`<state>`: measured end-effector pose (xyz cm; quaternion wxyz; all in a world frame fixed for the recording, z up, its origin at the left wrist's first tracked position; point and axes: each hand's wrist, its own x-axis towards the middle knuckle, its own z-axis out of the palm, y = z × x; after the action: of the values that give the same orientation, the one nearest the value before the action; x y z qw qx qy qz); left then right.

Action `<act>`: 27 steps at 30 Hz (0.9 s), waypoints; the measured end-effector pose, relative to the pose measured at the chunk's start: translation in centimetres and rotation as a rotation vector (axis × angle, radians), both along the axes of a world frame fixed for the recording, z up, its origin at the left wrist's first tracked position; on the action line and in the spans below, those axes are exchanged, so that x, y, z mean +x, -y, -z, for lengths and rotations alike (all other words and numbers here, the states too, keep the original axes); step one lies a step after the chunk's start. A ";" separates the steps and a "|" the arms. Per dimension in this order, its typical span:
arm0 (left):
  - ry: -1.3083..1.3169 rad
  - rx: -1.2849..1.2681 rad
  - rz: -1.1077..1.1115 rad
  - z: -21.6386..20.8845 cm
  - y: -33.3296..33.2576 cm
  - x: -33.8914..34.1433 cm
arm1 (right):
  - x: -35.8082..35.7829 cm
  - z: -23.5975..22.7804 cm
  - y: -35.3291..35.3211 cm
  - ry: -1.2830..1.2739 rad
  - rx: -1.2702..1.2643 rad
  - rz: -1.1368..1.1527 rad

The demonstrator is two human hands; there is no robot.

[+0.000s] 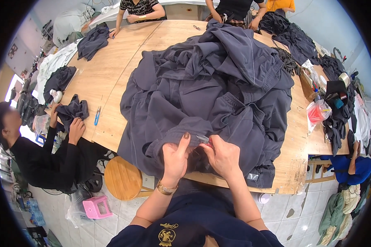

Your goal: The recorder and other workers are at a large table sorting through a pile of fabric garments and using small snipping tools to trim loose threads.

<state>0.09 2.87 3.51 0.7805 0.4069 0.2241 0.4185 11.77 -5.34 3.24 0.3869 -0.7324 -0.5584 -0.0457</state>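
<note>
Dark grey garments with elastic waistbands lie in a large heap (193, 90) at the table's near middle. My left hand (175, 159) grips a gathered elastic waistband (175, 136) at the heap's near edge, thumb pressed on top. Closed in my right hand (224, 157) is a small pair of thread snips (202, 138) with red on the handle. Its metal blades point left toward the waistband, near my left thumb. Most of the handle is hidden by my fingers.
The heap stands on a wooden table (111, 99). Blue-handled snips (97, 115) lie left of it. A seated co-worker (41, 152) handles a dark cloth at the left; others stand at the far side. A round wooden stool (123, 178) and a pink plastic stool (97, 207) are below left.
</note>
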 end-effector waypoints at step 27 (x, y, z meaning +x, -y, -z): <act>-0.257 0.459 -0.269 1.7 2.3 1.4 | -0.9 -0.2 -0.5 -1.070 0.101 0.058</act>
<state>1.49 0.56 1.82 0.5707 0.5893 0.2724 0.5028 10.86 -4.88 3.46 0.6505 -0.6493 -0.2598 0.2963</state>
